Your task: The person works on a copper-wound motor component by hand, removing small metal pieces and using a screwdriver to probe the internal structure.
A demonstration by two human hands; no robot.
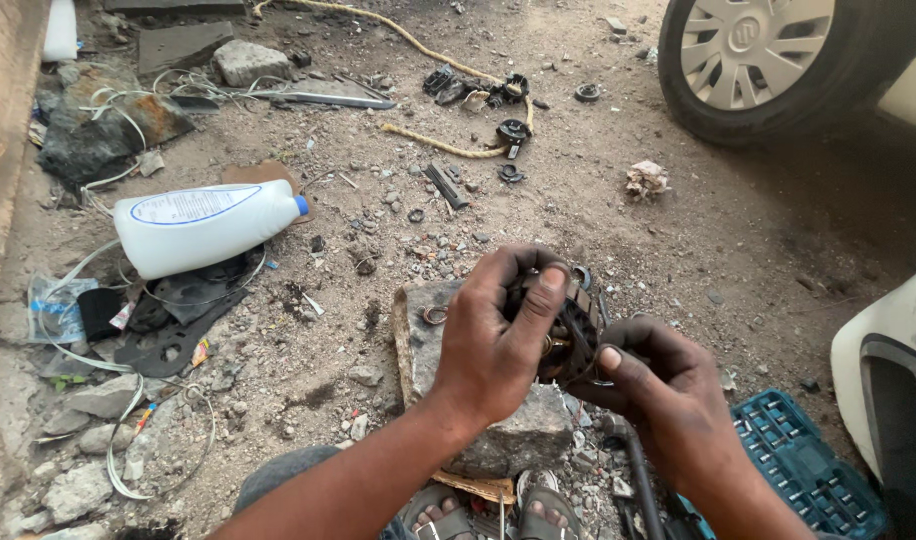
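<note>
A dark round motor part point(570, 335) is being held between both hands, just above a grey stone block point(498, 440) that is lying on the dirt ground point(618, 220). It is being gripped by the left hand point(493, 335) from the top and near side, with the fingers curled over its far edge and the thumb pressed along its face. It is being cupped by the right hand point(658, 385) from below and the right, with the fingers wrapped under it and the thumb tip pressed against its rim. A small metal ring point(435, 315) is lying on the block's left top corner, just beside the left hand.

Open dirt is lying beyond the part, strewn with pebbles; more room is being left there than at the sides. The right side is being closed in by a white car body edge point(893, 370) and, farther off, a car wheel point(768, 55). A blue socket case point(803, 470) is lying open near the right forearm, with sockets seated in its rows. Sandalled feet point(498, 510) are being shown below the block.

To the left, well apart, a white plastic bottle point(203, 225) with a blue cap is lying on its side on black scraps and wires; whether it is holding anything cannot be told. Small black parts point(478, 90) and a yellow rope point(428, 50) are lying at the far edge, and rocks point(108, 125) are piled at the far left.
</note>
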